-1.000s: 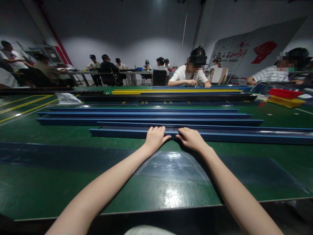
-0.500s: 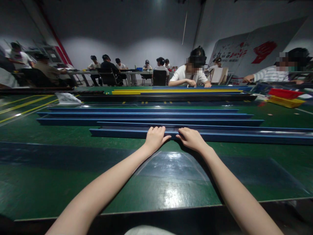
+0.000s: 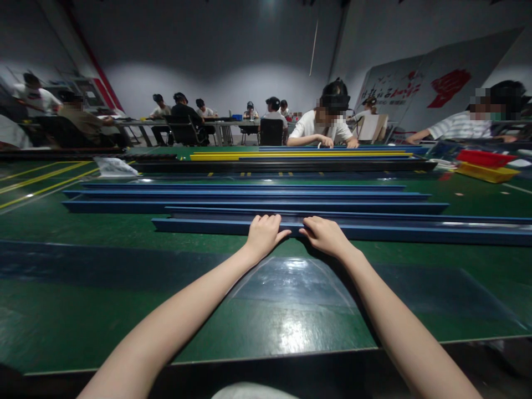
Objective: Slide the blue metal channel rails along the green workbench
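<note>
A long blue channel-shaped profile (image 3: pixel 208 226) lies crosswise on the green table (image 3: pixel 199 332), its right end running out of view. My left hand (image 3: pixel 266 235) is closed over its near wall, fingers curled inside and thumb along the front. A short gap to the right, my right hand (image 3: pixel 322 233) grips the same wall in the same way, its thumb pointing left. The fingertips of both hands are hidden in the channel. Several more blue profiles (image 3: pixel 249 208) lie parallel just behind it.
A clear plastic sheet (image 3: pixel 424 291) covers part of the tabletop in front. Farther back lie black profiles (image 3: pixel 291 166) and yellow profiles (image 3: pixel 299 155). Red and yellow bins (image 3: pixel 486 170) stand at right. A co-worker (image 3: pixel 324 124) sits across the table, another person (image 3: pixel 465 124) at right.
My hands and the blue profile have not visibly moved. The person at right has shifted an arm slightly to the left.
</note>
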The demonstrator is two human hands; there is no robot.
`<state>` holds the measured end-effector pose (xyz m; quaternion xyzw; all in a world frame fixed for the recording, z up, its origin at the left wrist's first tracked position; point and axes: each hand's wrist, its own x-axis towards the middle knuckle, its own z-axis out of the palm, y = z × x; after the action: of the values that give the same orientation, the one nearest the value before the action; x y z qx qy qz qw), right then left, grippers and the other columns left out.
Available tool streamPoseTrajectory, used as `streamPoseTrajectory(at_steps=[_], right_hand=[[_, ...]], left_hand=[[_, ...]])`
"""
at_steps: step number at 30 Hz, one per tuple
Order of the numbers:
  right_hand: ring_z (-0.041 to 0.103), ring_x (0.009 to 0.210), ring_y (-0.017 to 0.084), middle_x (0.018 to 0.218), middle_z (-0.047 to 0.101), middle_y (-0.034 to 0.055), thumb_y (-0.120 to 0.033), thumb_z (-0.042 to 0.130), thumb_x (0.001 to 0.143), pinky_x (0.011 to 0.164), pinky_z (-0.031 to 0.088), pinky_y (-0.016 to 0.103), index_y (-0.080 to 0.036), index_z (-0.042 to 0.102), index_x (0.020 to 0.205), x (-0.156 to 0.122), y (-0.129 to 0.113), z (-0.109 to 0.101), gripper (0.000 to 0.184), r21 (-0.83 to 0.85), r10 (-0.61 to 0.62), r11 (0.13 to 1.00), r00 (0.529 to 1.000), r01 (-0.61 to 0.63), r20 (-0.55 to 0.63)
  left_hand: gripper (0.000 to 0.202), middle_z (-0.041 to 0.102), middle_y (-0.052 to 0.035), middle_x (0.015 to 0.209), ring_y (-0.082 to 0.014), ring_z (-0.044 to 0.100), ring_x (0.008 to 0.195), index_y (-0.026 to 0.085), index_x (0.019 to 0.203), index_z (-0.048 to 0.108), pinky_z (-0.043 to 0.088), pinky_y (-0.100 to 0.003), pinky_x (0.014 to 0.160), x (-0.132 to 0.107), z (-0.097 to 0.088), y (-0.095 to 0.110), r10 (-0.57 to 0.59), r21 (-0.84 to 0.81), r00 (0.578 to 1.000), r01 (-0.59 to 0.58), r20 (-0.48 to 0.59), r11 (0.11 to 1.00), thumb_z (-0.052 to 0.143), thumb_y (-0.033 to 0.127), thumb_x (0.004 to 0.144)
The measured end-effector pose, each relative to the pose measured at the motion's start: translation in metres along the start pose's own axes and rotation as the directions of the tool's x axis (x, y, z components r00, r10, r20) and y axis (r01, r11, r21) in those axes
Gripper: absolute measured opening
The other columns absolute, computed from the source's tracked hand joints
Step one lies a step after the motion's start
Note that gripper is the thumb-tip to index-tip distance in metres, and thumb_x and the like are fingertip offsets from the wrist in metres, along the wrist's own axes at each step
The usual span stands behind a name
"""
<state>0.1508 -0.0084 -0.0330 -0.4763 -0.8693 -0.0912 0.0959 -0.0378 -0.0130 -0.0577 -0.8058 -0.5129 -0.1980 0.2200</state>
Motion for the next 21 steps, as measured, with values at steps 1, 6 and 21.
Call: streamPoseTrajectory(at_steps=[1, 6, 21], right_hand=[[0.055, 0.079, 0.016, 0.085, 0.061, 0.0064, -0.032, 0.036, 0.087, 0.061, 0.029, 0.024, -0.018, 0.053, 0.083, 0.0, -0.0003, -0.0004, 0.022, 0.002, -0.001, 1.0, 1.0, 0.001, 0.001], [0.055, 0.08, 0.017, 0.086, 0.062, 0.0069, -0.032, 0.036, 0.087, 0.061, 0.03, 0.024, -0.018, 0.054, 0.084, -0.0001, -0.0012, -0.0029, 0.022, 0.008, 0.007, 1.0, 1.0, -0.007, 0.017], [0.054, 0.079, 0.016, 0.085, 0.061, 0.0064, -0.031, 0.036, 0.088, 0.061, 0.03, 0.024, -0.018, 0.053, 0.084, -0.0004, -0.0003, -0.0015, 0.022, -0.004, -0.002, 1.0, 1.0, 0.002, 0.01]], left_hand=[[0.039, 0.061, -0.0066, 0.075, -0.0206, 0.055, 0.074, 0.014, 0.087, 0.054, 0.031, -0.031, 0.066, 0.0, -0.0002, 0.0, 0.0, -0.001, 1.0, 0.0, 0.003, 1.0, 0.044, 0.052, 0.082], [0.039, 0.062, -0.0072, 0.076, -0.0211, 0.055, 0.075, 0.015, 0.087, 0.054, 0.031, -0.031, 0.067, 0.0003, -0.0014, 0.0002, -0.007, -0.017, 1.0, 0.007, 0.017, 1.0, 0.043, 0.052, 0.083], [0.039, 0.062, -0.0071, 0.076, -0.021, 0.055, 0.075, 0.014, 0.087, 0.054, 0.031, -0.031, 0.066, 0.0003, -0.0007, 0.0005, -0.01, 0.004, 1.0, 0.01, 0.018, 1.0, 0.043, 0.052, 0.082]])
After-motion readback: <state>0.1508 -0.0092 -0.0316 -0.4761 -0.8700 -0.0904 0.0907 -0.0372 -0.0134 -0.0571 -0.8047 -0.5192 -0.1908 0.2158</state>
